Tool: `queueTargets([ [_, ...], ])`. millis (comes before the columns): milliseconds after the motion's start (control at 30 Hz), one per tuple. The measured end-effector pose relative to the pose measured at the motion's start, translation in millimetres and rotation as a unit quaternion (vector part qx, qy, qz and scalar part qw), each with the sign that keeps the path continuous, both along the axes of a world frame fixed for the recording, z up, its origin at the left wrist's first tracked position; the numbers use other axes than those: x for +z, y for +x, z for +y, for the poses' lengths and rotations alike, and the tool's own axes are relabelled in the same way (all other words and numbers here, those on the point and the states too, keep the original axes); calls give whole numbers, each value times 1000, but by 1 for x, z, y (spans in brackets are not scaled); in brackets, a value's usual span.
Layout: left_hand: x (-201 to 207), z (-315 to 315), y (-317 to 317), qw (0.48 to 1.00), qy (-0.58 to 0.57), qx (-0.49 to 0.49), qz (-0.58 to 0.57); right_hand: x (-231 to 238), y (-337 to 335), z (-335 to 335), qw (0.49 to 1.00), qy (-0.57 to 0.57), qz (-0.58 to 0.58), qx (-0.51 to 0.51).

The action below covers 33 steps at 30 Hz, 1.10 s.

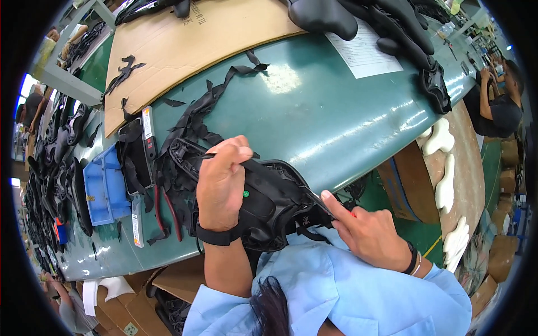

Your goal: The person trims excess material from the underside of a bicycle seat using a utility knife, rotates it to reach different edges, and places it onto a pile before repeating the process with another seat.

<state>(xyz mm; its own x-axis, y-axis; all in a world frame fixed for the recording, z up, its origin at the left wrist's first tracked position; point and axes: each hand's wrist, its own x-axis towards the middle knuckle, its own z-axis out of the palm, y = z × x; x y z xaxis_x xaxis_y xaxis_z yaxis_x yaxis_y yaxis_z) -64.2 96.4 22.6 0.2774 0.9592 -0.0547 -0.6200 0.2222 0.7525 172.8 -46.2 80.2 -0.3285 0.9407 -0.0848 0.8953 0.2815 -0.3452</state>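
Observation:
A black bicycle saddle (263, 204) lies underside up across the table's near edge and my lap, its narrow end toward the far left. My left hand (223, 179) is closed in a fist above the saddle, pinching a thin black strip (255, 162) of cover material. My right hand (372, 232) is at the saddle's right edge, index finger stretched along the rim. Its other fingers curl round a tool with a bit of red showing; the rest of the tool is hidden. Black offcut strips (207, 103) lie tangled beyond the saddle.
Red-handled pliers (159, 210) and a blue bin (103, 187) lie on the left of the green table (314, 101). Cardboard (185, 45) covers its far side. Black saddles (328, 17) and a paper sheet (367, 53) are far right. White foam pieces (445, 182) and a co-worker (499, 101) are rightward.

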Motion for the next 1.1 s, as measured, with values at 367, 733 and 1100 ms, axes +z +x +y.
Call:
queueTargets([
  [367, 49, -22, 42, 566, 382, -38, 729, 15, 8, 46, 997, 10, -73, -11],
  [733, 19, 7, 46, 960, 27, -21, 278, 1, -11, 34, 997, -43, 5, -61],
  [1100, 24, 20, 19, 751, 275, 236, 552, -21, -7, 30, 956, -54, 238, -160],
])
